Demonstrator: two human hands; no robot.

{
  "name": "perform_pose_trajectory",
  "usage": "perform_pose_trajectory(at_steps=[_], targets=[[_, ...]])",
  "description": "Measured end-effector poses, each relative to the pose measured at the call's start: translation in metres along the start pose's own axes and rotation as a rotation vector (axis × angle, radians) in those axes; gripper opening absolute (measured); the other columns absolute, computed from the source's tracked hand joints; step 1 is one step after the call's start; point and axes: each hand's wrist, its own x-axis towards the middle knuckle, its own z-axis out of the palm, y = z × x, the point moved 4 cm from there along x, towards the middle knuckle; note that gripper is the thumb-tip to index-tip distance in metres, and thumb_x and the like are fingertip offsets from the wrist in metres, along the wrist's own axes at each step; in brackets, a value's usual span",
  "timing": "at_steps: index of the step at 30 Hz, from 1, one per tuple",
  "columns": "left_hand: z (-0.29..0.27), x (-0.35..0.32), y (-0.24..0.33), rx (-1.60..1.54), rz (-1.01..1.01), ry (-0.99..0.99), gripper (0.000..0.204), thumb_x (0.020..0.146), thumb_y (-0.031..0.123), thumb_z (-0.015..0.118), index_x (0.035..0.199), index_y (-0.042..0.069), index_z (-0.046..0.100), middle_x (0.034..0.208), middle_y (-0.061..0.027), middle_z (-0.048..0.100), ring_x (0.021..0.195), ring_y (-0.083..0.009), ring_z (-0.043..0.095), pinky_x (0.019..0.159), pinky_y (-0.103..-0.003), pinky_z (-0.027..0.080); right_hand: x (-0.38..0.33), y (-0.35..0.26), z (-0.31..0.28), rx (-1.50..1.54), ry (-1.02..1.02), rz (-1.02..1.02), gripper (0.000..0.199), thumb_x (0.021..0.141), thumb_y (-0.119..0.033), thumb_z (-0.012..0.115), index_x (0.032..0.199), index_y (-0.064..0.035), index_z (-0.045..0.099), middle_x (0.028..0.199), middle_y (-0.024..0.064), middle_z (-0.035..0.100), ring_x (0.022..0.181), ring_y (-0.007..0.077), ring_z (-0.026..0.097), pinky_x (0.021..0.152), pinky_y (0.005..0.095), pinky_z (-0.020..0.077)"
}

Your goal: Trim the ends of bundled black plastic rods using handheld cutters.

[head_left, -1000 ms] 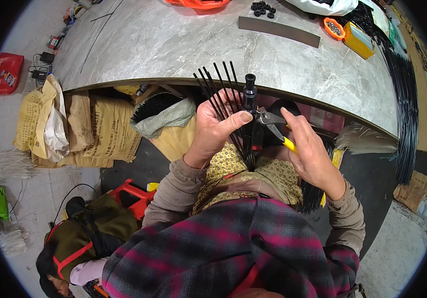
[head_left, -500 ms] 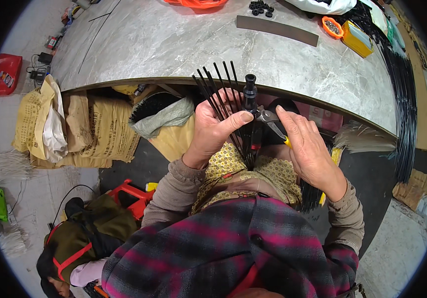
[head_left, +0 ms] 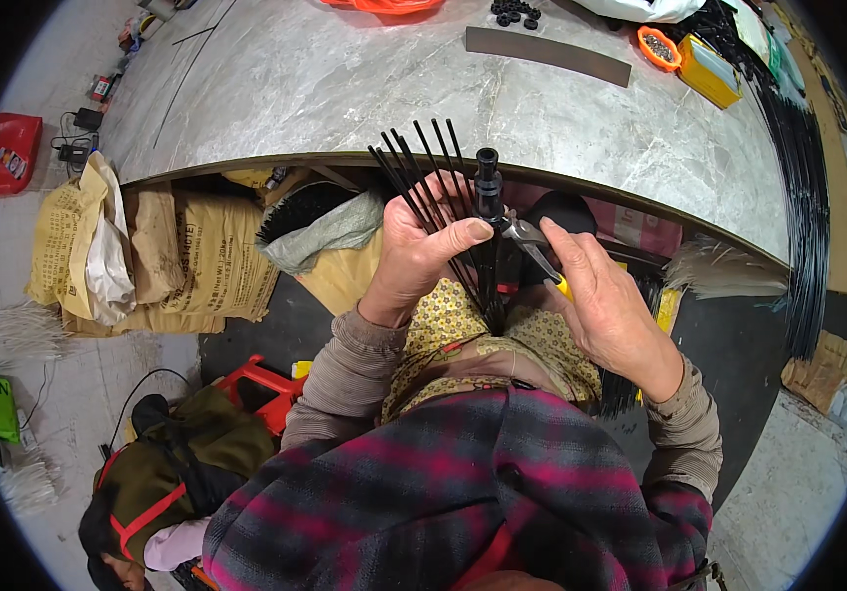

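Note:
My left hand is closed around a bundle of thin black rods, whose upper ends fan out above the fingers. Beside the thumb stands a black cylindrical fitting with a round open top. My right hand grips pliers with metal jaws and a yellow handle end. Their jaws reach the base of the fitting, next to my left thumb tip. What exactly lies between the jaws is too small to tell. The right fingers partly hide the handles. Below, the rods hang down over my patterned yellow apron.
The grey marble-look table curves ahead, its edge just beyond my hands. On it lie a flat grey strip, an orange bowl of small metal parts, a yellow box and long black rods. Brown paper sacks stand below left.
Both hands, with the rods, fitting and pliers, have shifted slightly left. The fitting and the rods' tips sit a little further left too. The grip of each hand stays the same.

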Motion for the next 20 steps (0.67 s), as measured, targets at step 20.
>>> perform_pose_trajectory(at_steps=[20], targets=[[-0.007, 0.006, -0.006, -0.045, 0.037, -0.014, 0.041, 0.076, 0.006, 0.08, 0.111, -0.003, 0.061, 0.103, -0.0119, 0.069, 0.093, -0.0215, 0.069, 0.088, -0.034, 0.054, 0.001, 0.004, 0.017, 0.008, 0.117, 0.019, 0.076, 0.084, 0.002, 0.067, 0.15, -0.006, 0.031, 0.113, 0.0188, 0.051, 0.093, 0.0389, 0.058, 0.076, 0.0431, 0.0485]])
